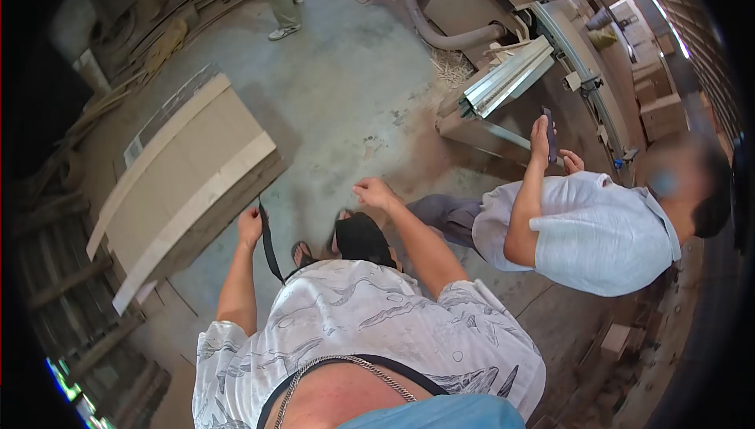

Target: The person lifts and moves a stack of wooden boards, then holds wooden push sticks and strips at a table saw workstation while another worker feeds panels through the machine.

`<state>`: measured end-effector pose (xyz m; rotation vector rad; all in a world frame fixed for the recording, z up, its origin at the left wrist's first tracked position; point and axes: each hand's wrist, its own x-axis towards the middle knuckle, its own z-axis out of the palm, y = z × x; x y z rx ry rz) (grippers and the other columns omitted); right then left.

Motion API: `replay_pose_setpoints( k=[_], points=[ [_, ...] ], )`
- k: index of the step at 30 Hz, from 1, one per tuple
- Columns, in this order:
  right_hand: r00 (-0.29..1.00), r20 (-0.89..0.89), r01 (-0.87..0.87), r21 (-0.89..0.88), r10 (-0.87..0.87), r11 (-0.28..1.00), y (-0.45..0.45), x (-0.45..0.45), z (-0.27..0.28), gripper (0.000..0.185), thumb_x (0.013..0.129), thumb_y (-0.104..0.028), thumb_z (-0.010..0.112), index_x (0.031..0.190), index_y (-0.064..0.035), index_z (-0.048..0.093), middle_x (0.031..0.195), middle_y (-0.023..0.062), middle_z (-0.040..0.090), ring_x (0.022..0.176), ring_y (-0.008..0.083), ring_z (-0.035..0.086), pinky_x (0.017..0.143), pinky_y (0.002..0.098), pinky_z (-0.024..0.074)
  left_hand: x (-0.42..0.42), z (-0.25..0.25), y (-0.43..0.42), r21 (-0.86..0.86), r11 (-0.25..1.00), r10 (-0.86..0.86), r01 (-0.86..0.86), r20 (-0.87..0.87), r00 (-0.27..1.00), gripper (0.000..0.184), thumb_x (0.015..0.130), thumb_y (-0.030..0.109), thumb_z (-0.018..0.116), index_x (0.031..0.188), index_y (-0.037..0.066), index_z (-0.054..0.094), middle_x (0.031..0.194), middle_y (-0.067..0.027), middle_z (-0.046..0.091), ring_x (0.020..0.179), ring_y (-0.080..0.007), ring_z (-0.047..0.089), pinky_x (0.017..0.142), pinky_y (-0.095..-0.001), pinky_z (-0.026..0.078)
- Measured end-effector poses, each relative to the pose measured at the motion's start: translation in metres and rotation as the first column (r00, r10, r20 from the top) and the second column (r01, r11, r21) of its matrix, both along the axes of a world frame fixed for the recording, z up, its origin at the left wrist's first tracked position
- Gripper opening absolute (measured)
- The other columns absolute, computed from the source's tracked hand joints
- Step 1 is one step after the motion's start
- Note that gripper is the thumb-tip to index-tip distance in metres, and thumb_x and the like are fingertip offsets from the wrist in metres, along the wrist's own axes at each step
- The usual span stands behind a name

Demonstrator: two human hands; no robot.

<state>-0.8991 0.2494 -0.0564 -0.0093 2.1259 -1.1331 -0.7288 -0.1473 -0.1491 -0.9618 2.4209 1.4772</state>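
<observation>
Left hand (250, 226) grips the black strap (268, 242), which runs down to the waist, best kept untwisted and clear of the curved panel (185, 169); right hand (377, 192) curls (around anything, I cannot tell).

left hand (250, 227) is closed, right hand (377, 192) is loosely curled.

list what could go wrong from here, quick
The black strap at the left hand might snag on the nearby board stack if the person moves towards it. The open sandal leaves toes exposed should a board slip. A co-worker stands close on the right holding a phone, so a wide arm swing could bump them.
</observation>
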Motion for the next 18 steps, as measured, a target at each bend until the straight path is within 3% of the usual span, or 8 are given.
replay_pose_setpoints(
  k=[2,5,7,9,11,12,13,18],
  points=[
    [0.998,-0.019,0.06,-0.041,-0.061,0.997,-0.004,-0.055,0.002,0.036,0.1,-0.025,0.067,0.119,0.0044,0.072,0.092,0.0115,0.076,0.072,0.0169,0.073,0.064,0.0312,0.0577,-0.072,0.02,0.014,0.029,0.999,-0.032,0.036,-0.131,0.991,0.025,0.09,0.027,0.07,0.089,0.003,0.076,0.076,-0.0096,0.075,0.07,-0.0181,0.071,0.068,-0.0342,0.053],
    [0.975,-0.213,0.061,-0.025,-0.065,0.998,0.004,-0.144,-0.028,0.035,0.099,-0.025,0.068,0.117,0.0041,0.073,0.09,0.0123,0.077,0.071,0.0175,0.074,0.065,0.0327,0.0574,-0.155,0.051,0.052,0.081,0.985,-0.139,0.151,-0.145,0.98,0.017,0.092,0.016,0.069,0.096,0.003,0.077,0.078,-0.0086,0.076,0.072,-0.0151,0.07,0.069,-0.032,0.054],
    [0.966,-0.248,0.08,0.026,-0.071,0.996,0.014,-0.202,-0.052,0.035,0.098,-0.026,0.068,0.117,0.0041,0.073,0.091,0.0131,0.077,0.073,0.0183,0.074,0.066,0.0341,0.0576,-0.196,0.03,0.075,0.095,0.955,-0.251,0.281,-0.243,0.937,0.016,0.093,0.015,0.069,0.099,0.002,0.077,0.079,-0.0066,0.076,0.073,-0.014,0.07,0.069,-0.0312,0.054],
    [0.963,-0.249,0.12,0.061,-0.101,0.991,0.022,-0.272,-0.053,0.036,0.097,-0.027,0.068,0.116,0.0041,0.074,0.091,0.0136,0.077,0.074,0.0189,0.075,0.066,0.0352,0.0577,-0.221,0.058,0.1,0.12,0.924,-0.359,0.363,-0.053,0.932,0.021,0.096,0.02,0.069,0.103,0.001,0.076,0.083,-0.0059,0.076,0.075,-0.0132,0.071,0.067,-0.0303,0.054],
    [0.976,-0.149,0.177,0.111,-0.16,0.978,0.035,-0.3,-0.032,0.037,0.097,-0.028,0.068,0.115,0.0042,0.074,0.091,0.0137,0.077,0.074,0.0193,0.075,0.067,0.0359,0.0578,-0.255,0.084,0.115,0.365,0.875,-0.389,0.318,0.139,0.911,0.025,0.096,0.023,0.071,0.105,0.001,0.076,0.086,-0.0054,0.076,0.077,-0.0133,0.071,0.066,-0.029,0.055],
    [0.972,-0.207,0.137,0.128,-0.108,0.982,0.047,-0.322,-0.065,0.038,0.097,-0.028,0.068,0.115,0.0045,0.073,0.09,0.0127,0.077,0.073,0.0189,0.074,0.066,0.0349,0.0576,-0.269,0.083,0.119,0.403,0.873,-0.381,0.273,0.217,0.899,0.026,0.095,0.024,0.071,0.106,0.001,0.076,0.087,-0.006,0.076,0.078,-0.0135,0.072,0.066,-0.0287,0.055],
    [0.972,-0.185,0.161,0.081,-0.144,0.984,0.055,-0.348,-0.05,0.038,0.097,-0.028,0.067,0.115,0.0044,0.073,0.09,0.0124,0.076,0.073,0.0186,0.074,0.065,0.0346,0.0572,-0.289,0.076,0.12,0.435,0.871,-0.374,0.231,0.279,0.885,0.027,0.095,0.024,0.072,0.107,0.0,0.075,0.088,-0.0066,0.076,0.078,-0.0136,0.072,0.065,-0.0283,0.056],
    [0.95,-0.09,0.299,-0.002,-0.298,0.954,0.101,-0.432,-0.016,0.039,0.097,-0.029,0.067,0.116,0.004,0.072,0.092,0.0115,0.076,0.073,0.0177,0.073,0.062,0.0334,0.0553,-0.415,0.076,0.122,0.291,0.917,-0.346,0.273,0.242,0.906,0.028,0.095,0.022,0.07,0.106,-0.003,0.075,0.09,-0.01,0.076,0.078,-0.0168,0.073,0.065,-0.03,0.058]
  ],
)
